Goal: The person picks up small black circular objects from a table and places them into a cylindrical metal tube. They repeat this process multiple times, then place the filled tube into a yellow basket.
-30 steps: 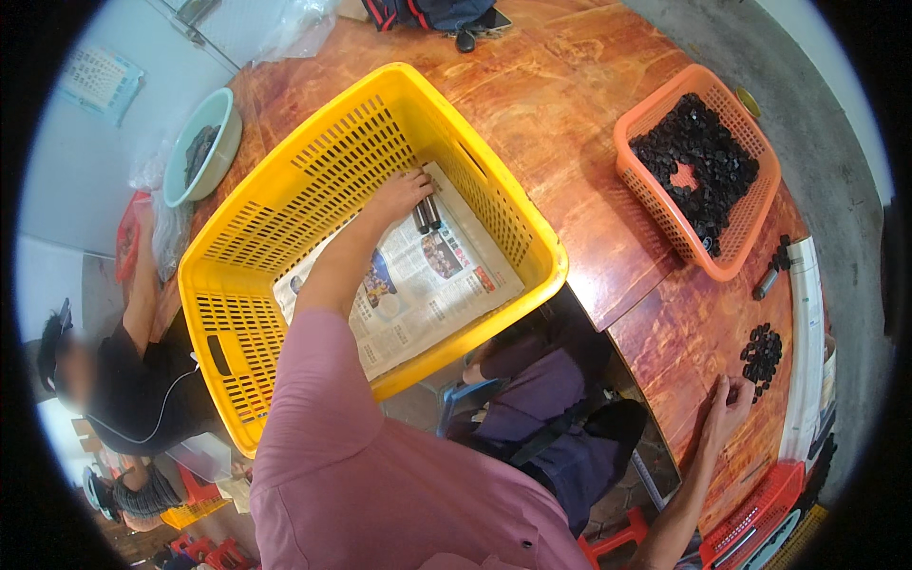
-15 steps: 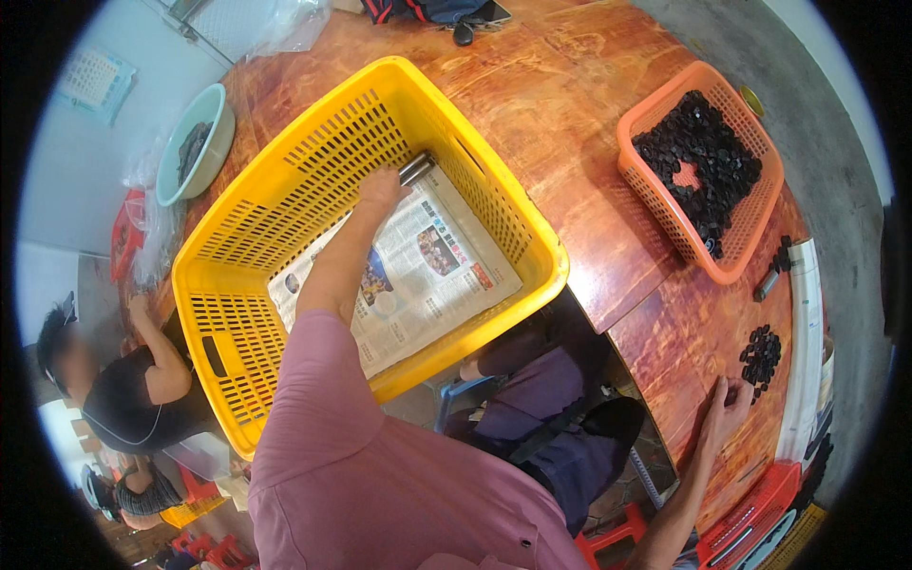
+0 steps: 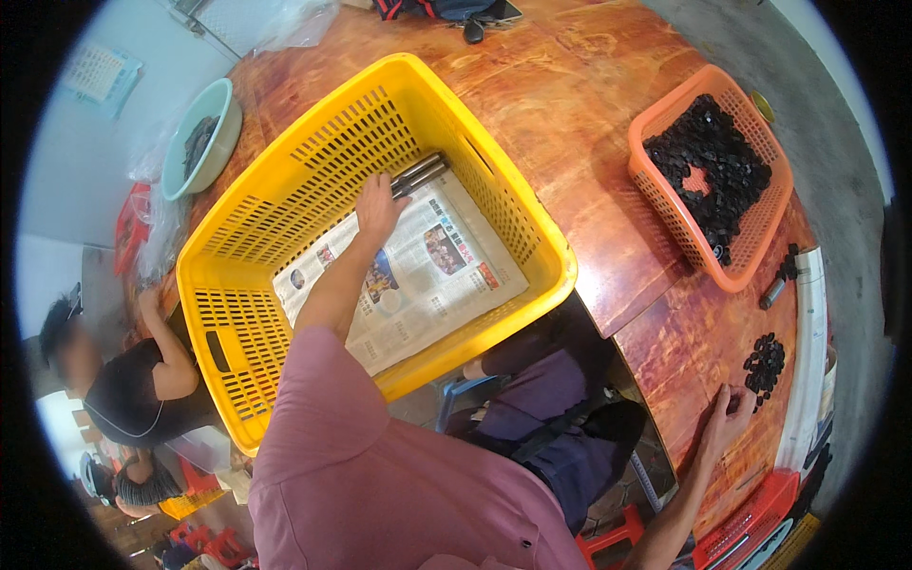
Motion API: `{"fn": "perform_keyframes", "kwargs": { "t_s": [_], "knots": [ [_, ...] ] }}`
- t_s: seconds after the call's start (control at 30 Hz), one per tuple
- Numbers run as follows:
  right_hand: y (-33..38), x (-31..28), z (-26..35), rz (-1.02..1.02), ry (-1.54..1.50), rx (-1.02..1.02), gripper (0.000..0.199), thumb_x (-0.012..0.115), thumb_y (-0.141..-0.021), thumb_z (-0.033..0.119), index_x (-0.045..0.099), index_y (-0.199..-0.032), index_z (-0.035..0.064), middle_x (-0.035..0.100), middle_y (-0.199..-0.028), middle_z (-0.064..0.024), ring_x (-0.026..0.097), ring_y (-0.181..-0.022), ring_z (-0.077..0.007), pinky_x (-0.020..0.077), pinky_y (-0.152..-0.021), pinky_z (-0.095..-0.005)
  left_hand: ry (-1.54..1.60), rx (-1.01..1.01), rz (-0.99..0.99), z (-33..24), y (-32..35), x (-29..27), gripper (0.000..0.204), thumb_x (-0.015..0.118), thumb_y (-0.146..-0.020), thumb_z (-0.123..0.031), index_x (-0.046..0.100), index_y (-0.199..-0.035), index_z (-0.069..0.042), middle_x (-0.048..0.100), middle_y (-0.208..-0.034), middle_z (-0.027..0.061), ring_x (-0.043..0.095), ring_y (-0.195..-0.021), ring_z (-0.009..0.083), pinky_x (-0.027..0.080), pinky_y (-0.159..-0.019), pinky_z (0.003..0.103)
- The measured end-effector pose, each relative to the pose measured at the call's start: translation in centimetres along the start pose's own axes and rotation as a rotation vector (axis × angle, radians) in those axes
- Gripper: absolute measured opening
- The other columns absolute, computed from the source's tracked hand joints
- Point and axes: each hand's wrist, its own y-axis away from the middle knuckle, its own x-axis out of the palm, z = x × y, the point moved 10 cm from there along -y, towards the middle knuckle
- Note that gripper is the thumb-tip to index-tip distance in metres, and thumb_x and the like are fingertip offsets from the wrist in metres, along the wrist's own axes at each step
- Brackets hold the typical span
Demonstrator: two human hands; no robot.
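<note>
Inside a large yellow plastic basket (image 3: 560, 261), newspaper (image 3: 446, 299) lines the bottom. Dark shiny metal tubes (image 3: 423, 176) lie side by side at the far end of the paper. My left hand (image 3: 380, 211) is at the left end of these tubes, fingers apart and reaching toward them, gripping nothing that I can see. On the table at the right, my right hand (image 3: 730, 418) rests beside a small heap of black pieces (image 3: 764, 366). Its fingers are curled together, and whatever is between them is too small to make out.
An orange basket (image 3: 655, 204) full of small black parts stands at the right of the wooden table (image 3: 570, 114). Beyond the heap lie a short metal cylinder (image 3: 772, 293) and a long white strip (image 3: 807, 332). A green basin (image 3: 226, 133) and another person (image 3: 142, 389) are at left.
My left hand has drawn back a little from the tubes and its fingers have loosened, so more of the tubes shows. The right hand stays by the heap. The whole view has shifted slightly.
</note>
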Motion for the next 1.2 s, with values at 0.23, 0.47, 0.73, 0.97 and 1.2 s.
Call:
{"fn": "perform_keyframes", "kwargs": {
  "t_s": [0.23,0.47,0.73,0.97,1.2],
  "knots": [
    [0.0,-0.1,0.1,0.010,0.011,-0.006,0.016,0.068,-0.096,0.011,0.059,-0.090,-0.0008,0.050,-0.088,-0.0054,0.049,-0.079,-0.0165,0.0428,-0.072,-0.0299,0.338,-0.089,-0.082,4.7,2.0,2.1,0.057,0.081,-0.085,-0.025,0.055,-0.129,-0.001,0.057,-0.127,0.0209,0.056,-0.118,0.0401,0.048,-0.098,0.046],
    [-0.1,-0.1,1.6,-0.006,0.055,-0.075,0.021,0.066,-0.099,0.016,0.055,-0.089,0.0011,0.045,-0.083,-0.0037,0.044,-0.072,-0.0153,0.0409,-0.068,-0.0313,0.278,-0.006,-0.067,2.1,0.9,2.6,0.057,0.080,-0.087,-0.026,0.060,-0.132,0.003,0.057,-0.128,0.0206,0.055,-0.119,0.0391,0.046,-0.102,0.045],
    [-0.1,-0.1,0.7,0.013,0.088,-0.039,0.016,0.067,-0.097,0.012,0.058,-0.092,-0.0009,0.050,-0.088,-0.0071,0.051,-0.080,-0.0189,0.0440,-0.073,-0.0329,0.214,-0.105,-0.042,1.3,0.4,2.6,0.057,0.081,-0.086,-0.030,0.059,-0.129,0.001,0.057,-0.125,0.0215,0.058,-0.115,0.0408,0.049,-0.099,0.047],
    [-0.1,-0.1,0.7,0.009,0.098,-0.055,0.016,0.067,-0.097,0.012,0.059,-0.093,-0.0007,0.051,-0.089,-0.0073,0.051,-0.080,-0.0189,0.0440,-0.074,-0.0322,0.197,-0.181,-0.095,2.6,0.1,2.3,0.054,0.082,-0.085,-0.030,0.058,-0.122,0.001,0.058,-0.118,0.0209,0.059,-0.113,0.0411,0.050,-0.096,0.048],
    [-0.1,-0.1,0.9,0.014,0.087,-0.035,0.015,0.066,-0.097,0.011,0.058,-0.092,-0.0003,0.050,-0.088,-0.0068,0.051,-0.079,-0.0178,0.0436,-0.072,-0.0316,0.177,-0.182,-0.172,1.7,0.1,1.6,0.052,0.082,-0.085,-0.029,0.058,-0.122,0.000,0.055,-0.119,0.0207,0.059,-0.112,0.0419,0.051,-0.094,0.049]
  ]
}}
